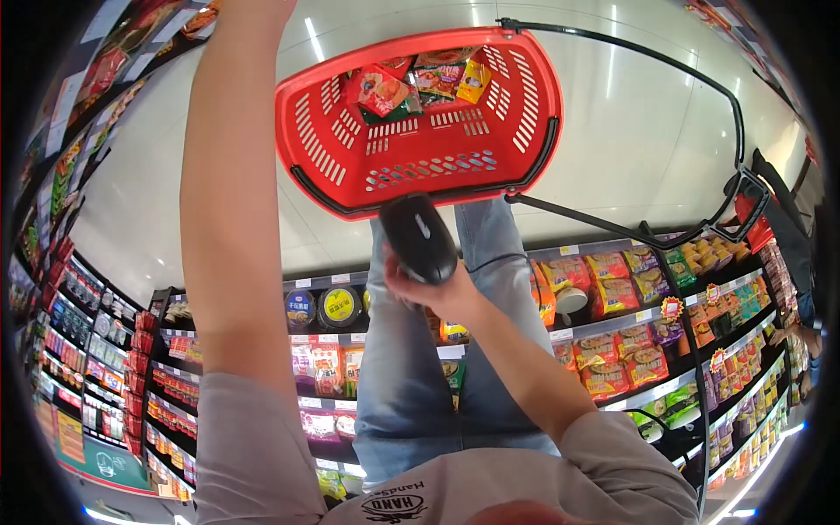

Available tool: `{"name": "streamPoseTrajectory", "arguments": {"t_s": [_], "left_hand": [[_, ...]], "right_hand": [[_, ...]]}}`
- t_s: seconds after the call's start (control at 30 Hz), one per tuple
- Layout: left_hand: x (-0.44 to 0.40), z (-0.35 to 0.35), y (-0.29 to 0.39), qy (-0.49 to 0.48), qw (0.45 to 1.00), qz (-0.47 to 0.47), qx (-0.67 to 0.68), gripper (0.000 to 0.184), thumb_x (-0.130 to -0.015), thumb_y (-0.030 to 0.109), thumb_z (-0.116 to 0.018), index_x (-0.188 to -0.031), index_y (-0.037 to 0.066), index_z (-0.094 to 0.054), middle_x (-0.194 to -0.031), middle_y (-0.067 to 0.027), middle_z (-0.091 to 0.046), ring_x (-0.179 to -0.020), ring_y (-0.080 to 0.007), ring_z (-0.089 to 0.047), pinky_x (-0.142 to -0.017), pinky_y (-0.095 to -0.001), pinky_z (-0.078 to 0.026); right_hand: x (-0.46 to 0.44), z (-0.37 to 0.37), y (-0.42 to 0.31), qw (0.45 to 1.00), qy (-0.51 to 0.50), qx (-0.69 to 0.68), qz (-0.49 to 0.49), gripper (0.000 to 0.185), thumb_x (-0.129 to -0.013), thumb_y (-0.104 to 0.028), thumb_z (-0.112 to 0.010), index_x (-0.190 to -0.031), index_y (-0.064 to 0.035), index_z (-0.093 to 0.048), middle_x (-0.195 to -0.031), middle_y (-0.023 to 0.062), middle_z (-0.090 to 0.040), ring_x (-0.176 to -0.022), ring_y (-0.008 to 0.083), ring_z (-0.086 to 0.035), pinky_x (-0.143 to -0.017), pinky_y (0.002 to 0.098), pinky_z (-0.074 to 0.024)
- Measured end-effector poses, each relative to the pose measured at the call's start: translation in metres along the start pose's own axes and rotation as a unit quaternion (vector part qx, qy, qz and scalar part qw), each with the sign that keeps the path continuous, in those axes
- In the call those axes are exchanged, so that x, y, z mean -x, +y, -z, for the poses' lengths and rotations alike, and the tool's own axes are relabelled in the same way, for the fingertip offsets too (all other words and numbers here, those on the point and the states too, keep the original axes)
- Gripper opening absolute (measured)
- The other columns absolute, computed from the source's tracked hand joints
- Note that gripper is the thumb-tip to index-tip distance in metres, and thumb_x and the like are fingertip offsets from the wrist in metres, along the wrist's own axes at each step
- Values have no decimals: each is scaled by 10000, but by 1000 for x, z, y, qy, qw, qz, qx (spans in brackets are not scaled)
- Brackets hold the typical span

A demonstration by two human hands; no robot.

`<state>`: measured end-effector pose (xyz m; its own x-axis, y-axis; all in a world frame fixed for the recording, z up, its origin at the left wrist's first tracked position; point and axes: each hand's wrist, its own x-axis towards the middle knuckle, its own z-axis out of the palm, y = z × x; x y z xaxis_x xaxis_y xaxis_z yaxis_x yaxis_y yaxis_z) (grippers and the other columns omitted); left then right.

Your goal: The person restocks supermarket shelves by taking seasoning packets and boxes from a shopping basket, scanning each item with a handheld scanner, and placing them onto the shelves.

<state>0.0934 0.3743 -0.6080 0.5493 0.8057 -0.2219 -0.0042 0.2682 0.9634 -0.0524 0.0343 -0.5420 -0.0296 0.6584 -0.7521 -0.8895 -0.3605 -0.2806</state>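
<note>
My right hand (pixel 411 284) is closed around a black handheld barcode scanner (pixel 417 238), held just in front of my knees. A thin dark cable trails to the right from beside that hand. Past the scanner's front end stands a red shopping basket (pixel 332 179) with slotted sides, its opening towards me. Several food packets lie inside it, among them a red packet (pixel 382 90) and a yellow packet (pixel 473 81). On the left my bare left arm stretches forward and leaves the picture at the top edge, so the left hand is out of sight.
The basket's long black handle (pixel 739 122) reaches out to the right over the pale tiled floor (pixel 630 149). Shelves with bagged noodles (pixel 612 372) and round tubs (pixel 339 304) run behind my legs. More shelving curves along the left. Another person (pixel 803 337) is at the far right.
</note>
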Motion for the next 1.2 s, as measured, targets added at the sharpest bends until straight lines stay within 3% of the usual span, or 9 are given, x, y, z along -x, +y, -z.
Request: {"name": "streamPoseTrajectory", "arguments": {"t_s": [0.17,0.3,0.37,0.63,0.77,0.8,1.0,1.1,1.2], "left_hand": [[86,36,-42,-47,949,-110,-292,199,-937,141,-573,-951,-41,-654,-858,-71,-703,-749,-146,-648,-650,-289,-517],[169,41,-113,-209,901,-5,-379,181,-874,174,-626,-947,8,-637,-796,-127,-687,-684,-217,-672,-649,-320,-540],[193,34,-162,-269,855,76,-436,270,-845,186,-642,-1026,-11,-613,-889,-192,-666,-778,-328,-670,-735,-387,-548],[190,31,-365,-160,786,88,-590,684,-829,291,-687,-1311,-9,-306,-1274,-268,-457,-1037,-468,-584,-845,-526,-524],[180,3,-368,-57,805,188,-560,797,-785,382,-754,-1293,-20,-289,-1284,-254,-442,-1060,-455,-579,-858,-516,-516],[183,2,-377,-10,855,51,-516,757,-759,463,-763,-1217,-35,-424,-1220,-237,-515,-1042,-422,-597,-866,-484,-509],[176,21,-371,-75,830,48,-551,700,-716,623,-740,-977,-24,-683,-1030,-224,-680,-1041,-368,-631,-858,-431,-500],[171,24,-333,-209,735,274,-584,630,-779,572,-710,-1025,-8,-684,-1104,-245,-656,-987,-387,-646,-842,-409,-511],[189,38,-312,-184,847,243,-436,473,-833,384,-723,-1071,-19,-653,-1032,-194,-691,-931,-297,-679,-828,-379,-516]], "right_hand": [[-34,38,15,989,117,-74,54,470,-810,17,-705,-1239,-42,-521,-899,44,-630,-747,136,-614,-662,286,-491],[-42,72,28,982,155,-80,72,470,-807,35,-690,-1239,-42,-523,-888,50,-629,-739,153,-616,-671,293,-496],[-48,90,32,977,187,-75,74,196,-822,1,-699,-997,-28,-616,-859,28,-640,-753,127,-613,-696,300,-504],[-40,130,16,986,166,-6,-15,235,-792,-14,-754,-983,-51,-622,-903,12,-650,-841,101,-601,-765,282,-491],[-38,130,2,992,124,15,-3,258,-789,-44,-778,-992,-54,-619,-908,-1,-651,-858,103,-605,-782,285,-493],[-36,130,5,992,127,12,-24,252,-797,-50,-773,-998,-53,-621,-913,1,-656,-866,103,-611,-793,291,-499],[-34,130,8,991,126,39,-27,266,-796,-54,-776,-1015,-55,-625,-928,6,-668,-889,104,-621,-816,295,-504],[-32,126,9,992,114,50,-12,331,-805,13,-730,-1102,-53,-599,-932,11,-648,-876,105,-611,-796,289,-499],[-27,121,11,991,129,-4,-27,267,-790,-38,-775,-1013,-63,-630,-918,0,-661,-858,103,-614,-800,286,-499]]}}
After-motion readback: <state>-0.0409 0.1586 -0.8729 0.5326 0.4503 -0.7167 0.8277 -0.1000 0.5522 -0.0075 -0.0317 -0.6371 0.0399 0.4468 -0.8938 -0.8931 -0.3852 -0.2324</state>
